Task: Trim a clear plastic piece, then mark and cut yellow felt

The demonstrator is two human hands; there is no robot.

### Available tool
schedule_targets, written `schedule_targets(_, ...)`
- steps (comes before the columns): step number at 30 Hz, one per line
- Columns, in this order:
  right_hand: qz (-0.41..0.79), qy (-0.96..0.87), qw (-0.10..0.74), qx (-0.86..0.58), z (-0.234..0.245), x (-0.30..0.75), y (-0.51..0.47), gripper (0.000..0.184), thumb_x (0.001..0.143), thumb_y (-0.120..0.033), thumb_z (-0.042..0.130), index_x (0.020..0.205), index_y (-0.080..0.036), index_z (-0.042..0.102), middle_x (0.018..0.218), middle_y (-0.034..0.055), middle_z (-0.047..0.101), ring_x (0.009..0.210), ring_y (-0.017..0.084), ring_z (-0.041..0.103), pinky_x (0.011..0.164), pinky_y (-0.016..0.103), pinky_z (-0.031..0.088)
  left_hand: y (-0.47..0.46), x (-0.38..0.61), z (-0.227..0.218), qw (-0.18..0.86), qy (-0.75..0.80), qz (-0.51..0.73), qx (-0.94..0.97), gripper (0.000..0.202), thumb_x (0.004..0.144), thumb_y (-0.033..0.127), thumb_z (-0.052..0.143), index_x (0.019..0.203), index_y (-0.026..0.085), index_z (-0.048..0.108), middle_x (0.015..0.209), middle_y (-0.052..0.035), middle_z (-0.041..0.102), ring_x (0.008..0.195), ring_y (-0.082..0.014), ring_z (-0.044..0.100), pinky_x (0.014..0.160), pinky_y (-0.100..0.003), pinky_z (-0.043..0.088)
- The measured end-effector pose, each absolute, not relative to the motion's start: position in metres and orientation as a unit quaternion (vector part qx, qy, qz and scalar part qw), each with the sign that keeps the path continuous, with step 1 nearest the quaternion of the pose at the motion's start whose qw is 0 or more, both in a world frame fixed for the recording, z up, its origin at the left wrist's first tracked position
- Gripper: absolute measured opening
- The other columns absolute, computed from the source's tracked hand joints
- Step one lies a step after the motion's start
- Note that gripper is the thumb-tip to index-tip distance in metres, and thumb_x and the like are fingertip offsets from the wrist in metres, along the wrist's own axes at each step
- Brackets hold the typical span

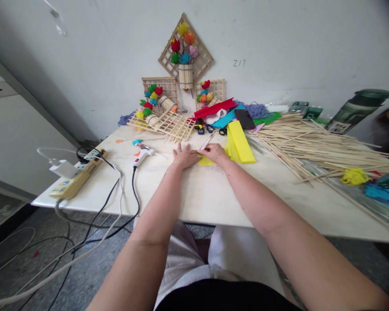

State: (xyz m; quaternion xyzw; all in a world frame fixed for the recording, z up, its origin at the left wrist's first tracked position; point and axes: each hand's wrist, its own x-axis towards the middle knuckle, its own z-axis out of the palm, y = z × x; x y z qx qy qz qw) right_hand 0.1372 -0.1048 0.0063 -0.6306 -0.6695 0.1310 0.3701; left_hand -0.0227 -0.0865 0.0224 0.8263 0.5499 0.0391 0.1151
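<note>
My left hand (184, 156) lies flat on the white table (207, 190), fingers spread, touching the left edge of a small yellow felt piece (206, 161). My right hand (215, 152) is closed in a pinch on a thin white pen-like tool (208, 141), its tip down at the yellow piece. A folded stack of yellow felt sheets (240, 141) lies just right of that hand.
A white glue gun (142, 155) and a power strip (76, 175) with cables lie to the left. Bamboo lattice frames with felt flowers (164, 116) stand at the back. Coloured felt sheets (228, 113), scissors (203, 128) and many loose bamboo sticks (314, 144) fill the right.
</note>
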Motion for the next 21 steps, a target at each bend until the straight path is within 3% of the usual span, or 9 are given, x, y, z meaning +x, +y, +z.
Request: schedule_targets(21,0.109,-0.668,0.331,-0.658,0.0101,0.1355,-0.1063,0.032,0.072,-0.047,0.061,0.087,-0.021,0.072,0.080,0.0041,0.072,0.074,0.017,0.064,0.060,0.022,0.042,-0.0828,-0.0218,0.0187,0.123,0.555,0.043,0.821,0.059,0.073,0.068,0.043,0.125,0.042,0.048,0.150,0.0059,0.020,0.137,-0.0354,-0.004,0.106,-0.059,0.004)
